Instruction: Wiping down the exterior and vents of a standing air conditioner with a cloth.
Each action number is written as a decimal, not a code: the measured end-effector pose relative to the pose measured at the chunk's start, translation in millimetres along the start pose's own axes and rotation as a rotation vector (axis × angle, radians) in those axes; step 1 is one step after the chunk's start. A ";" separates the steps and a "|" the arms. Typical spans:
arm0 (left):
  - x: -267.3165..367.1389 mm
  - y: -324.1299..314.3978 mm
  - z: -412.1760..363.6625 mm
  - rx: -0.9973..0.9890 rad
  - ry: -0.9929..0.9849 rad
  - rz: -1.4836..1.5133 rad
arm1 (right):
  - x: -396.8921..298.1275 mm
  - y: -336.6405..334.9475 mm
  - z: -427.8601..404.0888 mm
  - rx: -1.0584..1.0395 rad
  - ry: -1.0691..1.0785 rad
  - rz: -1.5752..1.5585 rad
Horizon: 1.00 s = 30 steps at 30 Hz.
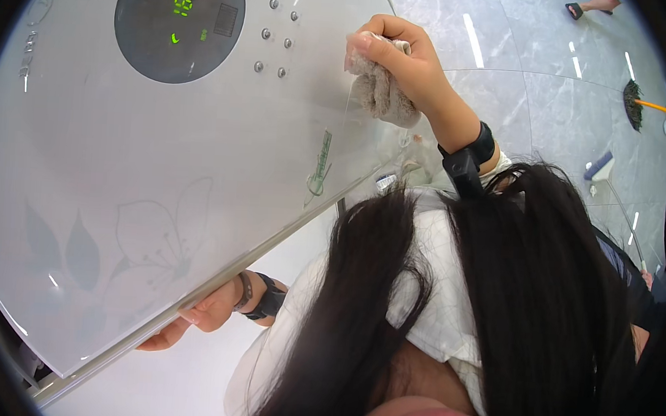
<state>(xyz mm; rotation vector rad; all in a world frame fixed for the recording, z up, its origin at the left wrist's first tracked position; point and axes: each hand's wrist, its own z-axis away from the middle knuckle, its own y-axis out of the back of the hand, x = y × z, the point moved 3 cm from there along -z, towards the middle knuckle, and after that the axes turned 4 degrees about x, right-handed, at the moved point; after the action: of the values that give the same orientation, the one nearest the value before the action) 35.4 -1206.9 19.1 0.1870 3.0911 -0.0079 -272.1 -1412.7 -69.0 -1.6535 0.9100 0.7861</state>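
In my right hand [402, 55] a crumpled beige terry cloth [380, 93] is gripped, close against the right part of the glossy white front panel [200, 137] of a large appliance, perhaps an air conditioner. My left hand [209, 309] is at the metallic edge trim [243, 265] of that panel, its fingers partly hidden by the trim. A round dark display [176, 55] with green lit symbols is set in the panel, beside several small round silver buttons [266, 33]. Pale flower decoration [154, 225] marks the panel lower down.
To the right stretches grey tiled floor [492, 35]. A dark brush head [632, 106] with an orange handle and a broom [600, 167] lie in view there. Someone's sandalled foot [577, 8] shows at the top right. Long dark hair [535, 266] hides part of the view.
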 end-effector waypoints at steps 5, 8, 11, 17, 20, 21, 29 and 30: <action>1.6 -0.1 -0.4 -0.002 -0.007 -0.006 | 0.9 0.3 0.4 0.010 -0.109 -0.070; 0.8 -0.1 -0.3 -0.001 -0.007 -0.009 | 2.0 -2.3 -2.9 0.053 0.012 0.055; 1.6 -1.2 0.0 -0.003 -0.005 -0.007 | 1.2 -0.9 -5.4 0.115 0.281 0.339; 3.1 -8.4 -3.7 -0.009 -0.002 0.016 | -6.7 -2.2 -5.3 0.170 0.515 0.486; 3.8 -0.5 -5.4 0.001 -0.034 -0.024 | 4.4 -12.9 -3.9 0.149 0.477 0.530; 3.8 -3.0 -5.9 0.001 -0.032 -0.012 | 7.1 -15.8 2.1 0.114 0.572 0.508; 4.2 -10.7 -4.0 0.012 -0.039 0.017 | 9.4 -13.2 -1.9 0.100 0.611 0.480; 4.1 -10.7 -3.0 0.014 -0.039 0.021 | 10.0 -15.9 2.7 0.088 0.701 0.516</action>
<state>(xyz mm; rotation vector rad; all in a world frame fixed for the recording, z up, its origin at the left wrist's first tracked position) 29.9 -1217.0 21.9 0.2177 3.0511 -0.0322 -253.5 -1409.2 -70.6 -1.6513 1.8859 0.4720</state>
